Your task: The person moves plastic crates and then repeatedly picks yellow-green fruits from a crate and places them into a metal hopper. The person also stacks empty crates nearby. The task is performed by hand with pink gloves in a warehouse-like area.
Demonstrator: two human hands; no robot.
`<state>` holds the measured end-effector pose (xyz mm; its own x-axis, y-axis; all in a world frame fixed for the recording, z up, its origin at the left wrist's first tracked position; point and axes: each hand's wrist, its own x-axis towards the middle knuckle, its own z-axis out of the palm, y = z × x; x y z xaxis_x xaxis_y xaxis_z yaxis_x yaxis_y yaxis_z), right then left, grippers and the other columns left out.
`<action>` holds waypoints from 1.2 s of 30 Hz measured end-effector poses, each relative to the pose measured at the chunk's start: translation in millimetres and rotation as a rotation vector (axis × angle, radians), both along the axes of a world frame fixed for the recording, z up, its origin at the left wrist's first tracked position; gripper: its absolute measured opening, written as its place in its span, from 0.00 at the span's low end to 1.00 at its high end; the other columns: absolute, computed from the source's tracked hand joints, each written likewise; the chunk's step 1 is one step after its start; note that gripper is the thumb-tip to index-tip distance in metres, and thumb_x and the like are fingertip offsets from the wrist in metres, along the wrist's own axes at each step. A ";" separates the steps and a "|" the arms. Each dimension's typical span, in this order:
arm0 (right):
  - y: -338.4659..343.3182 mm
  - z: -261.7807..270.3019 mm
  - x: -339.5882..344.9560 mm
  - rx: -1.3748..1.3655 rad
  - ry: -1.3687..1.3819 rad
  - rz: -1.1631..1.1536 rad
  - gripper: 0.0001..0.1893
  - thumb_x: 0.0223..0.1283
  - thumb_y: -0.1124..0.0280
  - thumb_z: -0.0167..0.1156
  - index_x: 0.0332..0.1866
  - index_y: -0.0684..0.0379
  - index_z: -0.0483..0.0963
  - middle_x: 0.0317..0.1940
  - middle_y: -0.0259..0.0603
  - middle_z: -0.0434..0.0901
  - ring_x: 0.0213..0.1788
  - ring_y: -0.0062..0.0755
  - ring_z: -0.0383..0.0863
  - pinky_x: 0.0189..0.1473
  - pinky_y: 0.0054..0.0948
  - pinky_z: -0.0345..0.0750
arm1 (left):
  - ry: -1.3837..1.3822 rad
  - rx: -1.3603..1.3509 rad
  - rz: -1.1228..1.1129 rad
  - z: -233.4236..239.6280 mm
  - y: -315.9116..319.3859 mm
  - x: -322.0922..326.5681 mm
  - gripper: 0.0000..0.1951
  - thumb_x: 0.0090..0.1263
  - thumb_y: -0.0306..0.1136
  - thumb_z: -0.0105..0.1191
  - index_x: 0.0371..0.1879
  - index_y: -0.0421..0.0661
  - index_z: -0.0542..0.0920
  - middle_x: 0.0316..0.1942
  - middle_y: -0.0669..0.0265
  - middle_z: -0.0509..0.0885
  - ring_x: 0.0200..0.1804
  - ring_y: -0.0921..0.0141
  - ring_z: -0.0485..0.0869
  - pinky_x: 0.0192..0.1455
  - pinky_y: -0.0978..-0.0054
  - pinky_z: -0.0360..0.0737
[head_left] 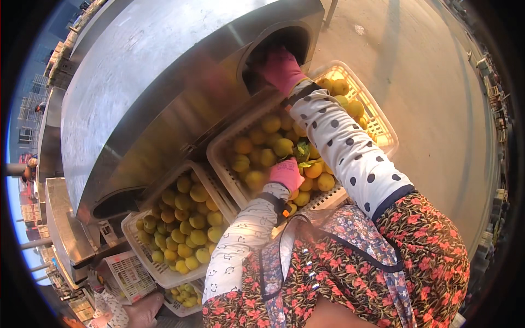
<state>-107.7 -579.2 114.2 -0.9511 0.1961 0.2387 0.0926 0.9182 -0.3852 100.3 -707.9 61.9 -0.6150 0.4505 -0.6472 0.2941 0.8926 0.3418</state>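
My right hand (283, 69), in a pink glove, reaches into the dark round opening (299, 39) in the side of a metal machine; its fingers are lost in shadow. Over the white plastic crate (217, 149) in front of me is my left hand (286, 174), also pink-gloved, at a yellow-green citrus fruit (283, 147) with green leaves (302, 151) beside it. The fingertips of that hand are hidden, so its hold cannot be told. Yellow and orange citrus fruits (314, 169) fill the crate below both hands.
A second full fruit crate (135, 235) stands at the left, under another machine opening (117, 203). At the upper right, a crate (385, 123) holds more fruit. The curved metal machine top (143, 53) spans the upper left. At lower left are a co-worker's gloved hand (95, 279) and a white crate (131, 274).
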 end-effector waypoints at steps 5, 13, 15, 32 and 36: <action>30.2 18.4 100.5 -0.426 0.161 0.264 0.21 0.55 0.58 0.65 0.53 0.54 0.78 0.44 0.48 0.80 0.43 0.49 0.82 0.49 0.42 0.79 | -0.154 0.215 0.169 0.2 -46.9 -6.8 0.35 0.56 0.51 0.67 0.57 0.38 0.74 0.58 0.49 0.80 0.59 0.55 0.80 0.61 0.60 0.76; 40.1 -55.8 163.2 0.469 -0.342 0.462 0.34 0.53 0.58 0.66 0.67 0.57 0.67 0.48 0.45 0.77 0.52 0.45 0.80 0.55 0.41 0.76 | -0.971 1.188 0.827 16.8 -100.2 -0.8 0.30 0.68 0.51 0.59 0.59 0.39 0.74 0.53 0.51 0.81 0.46 0.61 0.85 0.49 0.64 0.83; 48.9 -43.0 161.9 -0.011 -0.373 0.424 0.37 0.50 0.61 0.68 0.67 0.62 0.66 0.50 0.48 0.78 0.53 0.47 0.80 0.57 0.41 0.76 | -1.196 1.512 1.038 14.0 -97.5 -3.7 0.28 0.74 0.53 0.51 0.61 0.40 0.73 0.53 0.50 0.81 0.40 0.62 0.85 0.45 0.62 0.84; 24.3 28.7 135.9 -0.730 0.027 0.248 0.37 0.49 0.62 0.71 0.67 0.58 0.68 0.54 0.52 0.76 0.54 0.47 0.80 0.54 0.40 0.79 | -0.881 1.828 0.895 28.6 -38.7 -61.1 0.27 0.74 0.54 0.50 0.62 0.47 0.73 0.60 0.59 0.77 0.61 0.59 0.78 0.62 0.56 0.79; 1.8 15.1 86.5 -0.005 0.169 0.113 0.31 0.53 0.55 0.68 0.61 0.57 0.71 0.52 0.54 0.75 0.51 0.55 0.80 0.49 0.44 0.79 | -0.465 1.694 0.787 7.1 -53.9 -61.1 0.21 0.75 0.42 0.55 0.61 0.46 0.72 0.56 0.60 0.80 0.60 0.64 0.79 0.58 0.63 0.82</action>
<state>-21.1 -577.4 129.3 -0.9138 0.0923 0.3957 -0.0769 0.9170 -0.3915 39.2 -761.8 69.0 -0.8970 0.4396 -0.0467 -0.3047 -0.5382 0.7858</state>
